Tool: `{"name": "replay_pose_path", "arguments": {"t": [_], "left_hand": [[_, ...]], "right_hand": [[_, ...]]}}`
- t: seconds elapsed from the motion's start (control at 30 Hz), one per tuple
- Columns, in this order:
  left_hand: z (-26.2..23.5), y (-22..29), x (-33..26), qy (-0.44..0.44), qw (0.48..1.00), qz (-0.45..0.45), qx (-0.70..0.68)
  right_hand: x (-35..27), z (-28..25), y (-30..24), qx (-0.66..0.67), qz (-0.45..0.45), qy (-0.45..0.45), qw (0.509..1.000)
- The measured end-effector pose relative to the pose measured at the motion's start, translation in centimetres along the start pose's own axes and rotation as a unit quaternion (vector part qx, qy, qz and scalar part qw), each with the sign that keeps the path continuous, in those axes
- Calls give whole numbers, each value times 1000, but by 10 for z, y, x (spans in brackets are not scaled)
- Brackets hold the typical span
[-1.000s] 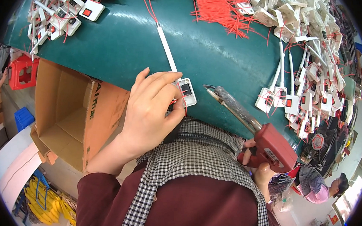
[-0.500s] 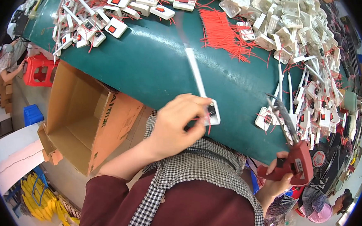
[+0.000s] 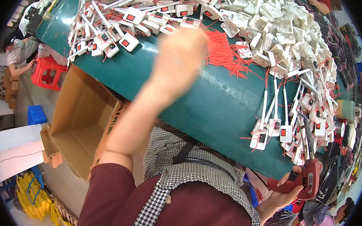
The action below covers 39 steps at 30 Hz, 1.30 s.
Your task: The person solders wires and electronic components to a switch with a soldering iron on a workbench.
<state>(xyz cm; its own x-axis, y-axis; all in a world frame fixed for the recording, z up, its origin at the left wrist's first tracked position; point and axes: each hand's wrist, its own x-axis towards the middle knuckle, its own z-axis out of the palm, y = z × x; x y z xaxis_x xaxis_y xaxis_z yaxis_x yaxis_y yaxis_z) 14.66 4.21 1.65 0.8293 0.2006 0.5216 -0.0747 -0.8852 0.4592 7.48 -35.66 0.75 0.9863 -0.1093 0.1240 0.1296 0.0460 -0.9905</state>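
Observation:
My left hand (image 3: 179, 57), blurred by motion, is over the far side of the table, by a pile of white switch housings with red rockers (image 3: 133, 16) and a heap of cut red wires (image 3: 224, 54). Its fingers are smeared, and whether anything is in them does not show. My right hand (image 3: 287, 189) is wrapped round the grip of a red soldering gun (image 3: 307, 182) at the right front edge of the table. The gun's metal prongs point away from me, beside several white switches with cables (image 3: 286, 133).
Clear plastic shells (image 3: 274, 14) are heaped at the far right of the green table (image 3: 214, 107). An open cardboard box (image 3: 80, 119) stands at the left, with a red stool (image 3: 48, 73) behind it. Other people are at the far left, far right and lower right.
My left hand has gone from the near edge, where it was at a white switch with a cable, to the far pile. The soldering gun has shifted slightly right and nearer me.

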Motion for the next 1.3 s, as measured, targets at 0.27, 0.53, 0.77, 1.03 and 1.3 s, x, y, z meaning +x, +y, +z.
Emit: {"name": "replay_pose_path", "arguments": {"t": [0.27,0.53,0.77,1.03,1.3], "left_hand": [[-18,-128,66,-75,962,98,242],[0,-146,65,-35,968,121,216],[-3,-142,57,4,974,154,168],[11,-42,-16,-10,943,330,-38],[6,20,-88,-137,913,375,-89]], "right_hand": [[1,23,-1,-20,-39,-40,998],[-3,27,-2,-22,-49,-29,998],[-8,31,-5,-11,-42,-15,999],[-8,27,-3,-17,-26,-17,999],[-9,29,-3,-12,-8,-19,1000]]}}
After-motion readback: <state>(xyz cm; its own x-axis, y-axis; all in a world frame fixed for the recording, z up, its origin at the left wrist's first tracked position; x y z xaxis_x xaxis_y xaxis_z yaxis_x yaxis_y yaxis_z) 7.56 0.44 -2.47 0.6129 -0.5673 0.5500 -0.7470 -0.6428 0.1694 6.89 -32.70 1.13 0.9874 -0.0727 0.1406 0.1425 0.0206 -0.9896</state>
